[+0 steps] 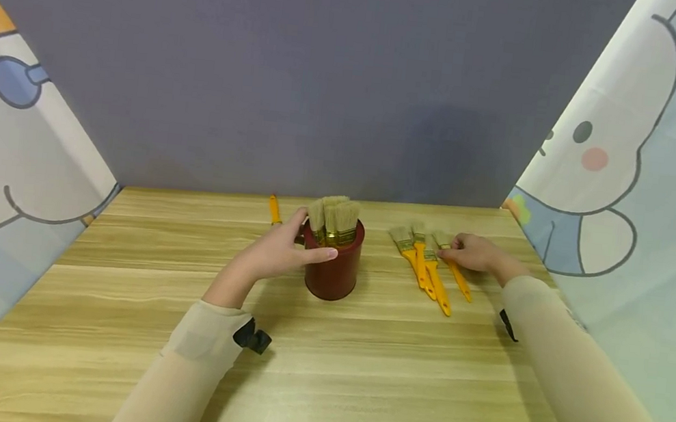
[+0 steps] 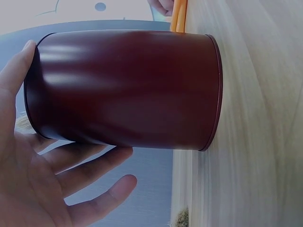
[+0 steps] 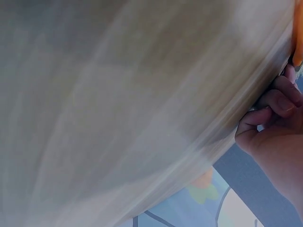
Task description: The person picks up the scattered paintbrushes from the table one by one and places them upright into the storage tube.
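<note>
My left hand [image 1: 281, 252] holds a dark red can [image 1: 331, 275] near its rim, the thumb across the near side and the fingers round the far left. In the left wrist view the can [image 2: 128, 90] fills the middle, with the thumb at its rim and the last fingers spread off its wall. Several paintbrushes [image 1: 346, 219] stand in it, pale bristles up. At the right, my right hand [image 1: 474, 253] pinches a paintbrush [image 1: 459, 279] with a yellow-orange handle by its upper part. In the right wrist view the curled fingers [image 3: 279, 101] are beside an orange handle [image 3: 298, 38].
More paintbrushes [image 1: 425, 265] lie fanned on the wooden table [image 1: 357, 378], between the can and my right hand. Another paintbrush [image 1: 275, 209] lies behind my left hand. A grey panel [image 1: 326, 86] closes off the back, with printed cloths [image 1: 654, 203] at both sides.
</note>
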Motion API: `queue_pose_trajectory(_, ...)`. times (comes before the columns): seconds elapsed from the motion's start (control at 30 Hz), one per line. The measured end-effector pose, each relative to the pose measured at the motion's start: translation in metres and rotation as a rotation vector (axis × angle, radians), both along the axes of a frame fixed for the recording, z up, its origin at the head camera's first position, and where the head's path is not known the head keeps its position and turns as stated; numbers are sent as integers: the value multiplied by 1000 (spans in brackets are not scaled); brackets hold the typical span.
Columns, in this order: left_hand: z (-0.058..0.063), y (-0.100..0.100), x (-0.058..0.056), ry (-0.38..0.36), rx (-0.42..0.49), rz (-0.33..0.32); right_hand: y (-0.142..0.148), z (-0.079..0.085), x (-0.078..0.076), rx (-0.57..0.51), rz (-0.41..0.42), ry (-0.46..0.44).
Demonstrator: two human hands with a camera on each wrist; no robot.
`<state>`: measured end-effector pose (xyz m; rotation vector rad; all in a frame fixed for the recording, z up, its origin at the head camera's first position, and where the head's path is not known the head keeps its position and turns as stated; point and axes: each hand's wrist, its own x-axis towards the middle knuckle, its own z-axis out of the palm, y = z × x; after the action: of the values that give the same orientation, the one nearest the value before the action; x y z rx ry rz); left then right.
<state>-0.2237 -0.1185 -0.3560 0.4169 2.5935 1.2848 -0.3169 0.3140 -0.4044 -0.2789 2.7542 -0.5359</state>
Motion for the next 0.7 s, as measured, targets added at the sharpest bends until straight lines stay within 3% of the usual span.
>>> queue_pose_trajectory(0.7,3,0,1,9,11,-11,-1,4,-7,50,15,-3)
